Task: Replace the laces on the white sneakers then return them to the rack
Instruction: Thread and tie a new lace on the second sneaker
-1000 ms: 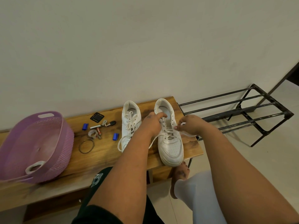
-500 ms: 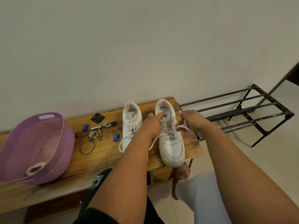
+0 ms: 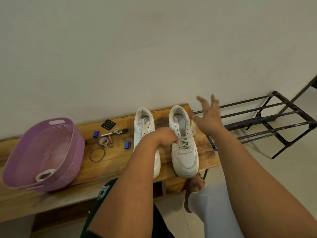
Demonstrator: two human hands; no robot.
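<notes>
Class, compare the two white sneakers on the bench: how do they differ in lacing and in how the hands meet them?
1. The left sneaker has laces reaching its upper eyelets; the right sneaker is laced only low down, upper eyelets empty.
2. The left hand pinches at the right sneaker's lace; nothing grips the left sneaker.
Both stand upright on the bench, toes toward the person.

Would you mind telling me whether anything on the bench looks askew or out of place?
The purple basket sits tilted, its near rim overhanging the bench edge. The right sneaker is only laced over its lower eyelets; the upper ones are bare. Small items, including blue caps and a bangle, lie scattered.
</notes>
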